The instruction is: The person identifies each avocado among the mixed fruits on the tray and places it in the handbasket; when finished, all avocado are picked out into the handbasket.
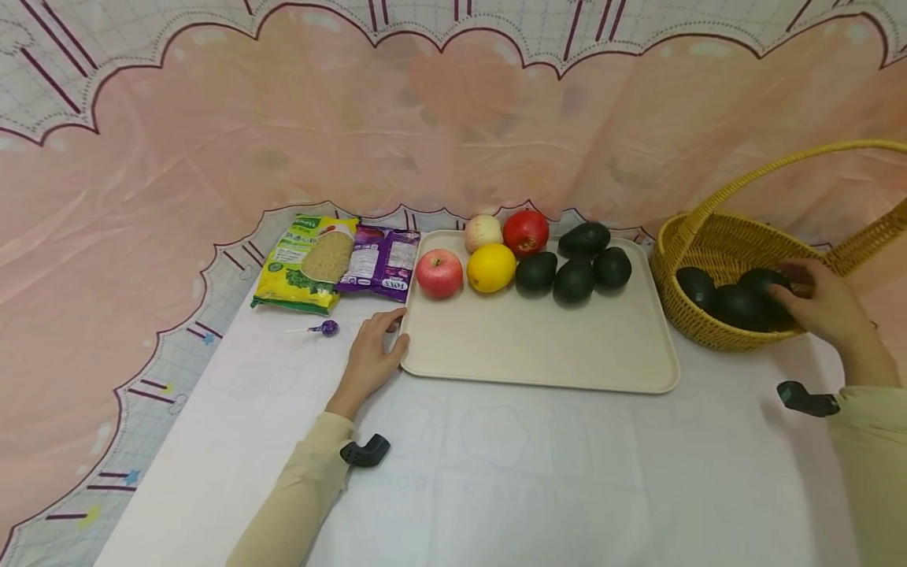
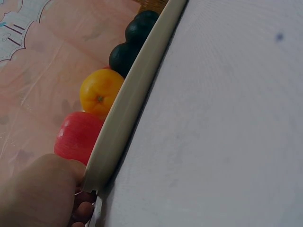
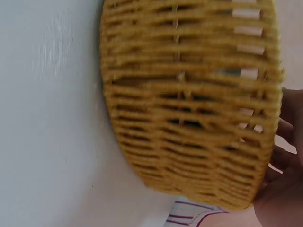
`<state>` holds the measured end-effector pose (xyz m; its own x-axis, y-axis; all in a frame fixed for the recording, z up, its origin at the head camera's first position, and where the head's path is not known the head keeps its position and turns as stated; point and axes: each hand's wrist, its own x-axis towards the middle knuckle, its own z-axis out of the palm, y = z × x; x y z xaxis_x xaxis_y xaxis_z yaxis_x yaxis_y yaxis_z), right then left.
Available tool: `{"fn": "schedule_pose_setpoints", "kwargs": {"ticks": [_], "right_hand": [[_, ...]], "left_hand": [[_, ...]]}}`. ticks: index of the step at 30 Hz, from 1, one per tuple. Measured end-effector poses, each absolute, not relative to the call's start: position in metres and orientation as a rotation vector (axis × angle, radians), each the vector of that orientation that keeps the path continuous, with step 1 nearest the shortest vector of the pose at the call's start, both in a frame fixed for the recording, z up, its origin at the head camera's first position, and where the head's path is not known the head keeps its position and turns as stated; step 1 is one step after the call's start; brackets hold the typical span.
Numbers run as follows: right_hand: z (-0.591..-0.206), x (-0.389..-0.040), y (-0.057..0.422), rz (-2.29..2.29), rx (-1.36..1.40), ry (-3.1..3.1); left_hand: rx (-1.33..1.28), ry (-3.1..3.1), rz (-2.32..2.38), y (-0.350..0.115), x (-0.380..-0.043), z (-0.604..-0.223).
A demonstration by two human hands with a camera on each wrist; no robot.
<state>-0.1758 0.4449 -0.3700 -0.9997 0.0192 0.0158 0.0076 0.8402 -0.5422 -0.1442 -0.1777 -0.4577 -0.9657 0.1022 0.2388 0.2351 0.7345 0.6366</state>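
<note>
In the head view, my right hand (image 1: pixel 825 303) reaches over the rim of a wicker basket (image 1: pixel 680 319), its thumb and fingers around a dark avocado (image 1: pixel 764 279). Two more avocados (image 1: pixel 740 307) lie beside it. The right wrist view shows the basket's woven side (image 3: pixel 189 104), with fingers (image 3: pixel 279 161) partly hidden behind the rim. My left hand (image 1: pixel 372 350) holds the left edge of a cream tray (image 1: pixel 538 346); in the left wrist view the thumb is at the rim and the other fingers curl lower down. Nearest that hand on the tray is a pink-red apple (image 1: pixel 439 273).
Along the tray's back stand a yellow-orange fruit (image 1: pixel 491 268), a pale round fruit (image 1: pixel 483 234), a red fruit (image 1: pixel 526 233) and several avocados (image 1: pixel 574 280). Left of the tray lie a yellow-green packet (image 1: pixel 308 264), a purple packet (image 1: pixel 383 264) and a lollipop (image 1: pixel 328 327). The basket's handle (image 1: pixel 765 173) arches high.
</note>
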Motion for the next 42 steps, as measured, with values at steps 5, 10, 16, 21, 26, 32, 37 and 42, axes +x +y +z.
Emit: {"fn": "schedule_pose_setpoints", "kwargs": {"ticks": [5, 10, 16, 21, 26, 32, 37, 42], "right_hand": [[-0.371, -0.171, 0.436, 0.940, 0.030, -2.876], [-0.372, -0.167, 0.421, 0.974, 0.063, -2.817], [-0.374, -0.166, 0.399, 1.029, 0.083, -2.728], [-0.375, -0.164, 0.382, 1.035, 0.091, -2.702], [-0.375, -0.161, 0.367, 1.078, 0.114, -2.647], [-0.378, -0.157, 0.350, 1.098, 0.202, -2.606], [-0.384, -0.158, 0.335, 1.106, 0.266, -2.599], [-0.390, -0.161, 0.324, 1.093, 0.360, -2.544]], "left_hand": [[-0.266, -2.747, -1.043, -0.178, -0.144, -0.456], [-0.271, -2.741, -1.047, -0.178, -0.144, -0.457], [-0.274, -2.738, -1.055, -0.178, -0.144, -0.458], [-0.266, -2.744, -1.055, -0.178, -0.144, -0.459], [-0.279, -2.739, -1.047, -0.178, -0.144, -0.460], [-0.271, -2.749, -1.046, -0.179, -0.145, -0.459], [-0.267, -2.752, -1.047, -0.178, -0.145, -0.459], [-0.274, -2.746, -1.050, -0.179, -0.145, -0.459]]}}
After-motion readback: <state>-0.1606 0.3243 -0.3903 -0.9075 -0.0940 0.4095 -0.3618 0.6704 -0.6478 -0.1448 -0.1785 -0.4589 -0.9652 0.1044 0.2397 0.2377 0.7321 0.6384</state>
